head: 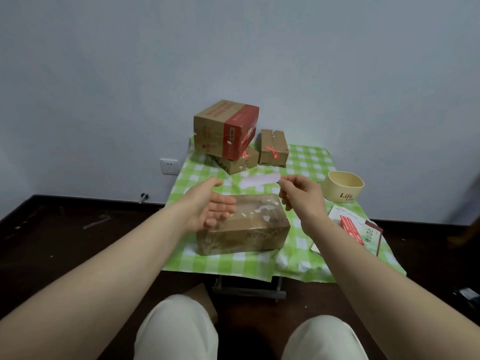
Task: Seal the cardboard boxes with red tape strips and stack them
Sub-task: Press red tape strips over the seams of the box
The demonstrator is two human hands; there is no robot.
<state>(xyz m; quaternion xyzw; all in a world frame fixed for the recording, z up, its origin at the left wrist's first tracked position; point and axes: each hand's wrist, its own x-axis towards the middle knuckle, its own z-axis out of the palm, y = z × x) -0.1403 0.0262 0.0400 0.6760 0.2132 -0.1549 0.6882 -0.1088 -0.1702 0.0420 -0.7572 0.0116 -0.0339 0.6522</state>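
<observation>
A brown cardboard box (246, 227) lies on the green checked cloth (306, 162) in front of me, its top scarred with torn tape marks. My right hand (301, 194) pinches one end of a pale strip (259, 180) held in the air above the box's far edge; the side facing me looks pinkish white. My left hand (210, 206) hovers open over the box's left end, fingers stretched toward the strip without touching it. At the back, a red-banded box (224, 128) sits stacked on a flat box (240, 162), with a small taped box (274, 148) beside them.
A cream bowl marked "Life" (344, 185) stands at the right of the cloth. Sheets carrying red strips (350, 227) lie by my right forearm. The small table stands against a pale wall, dark floor around it, my knees below.
</observation>
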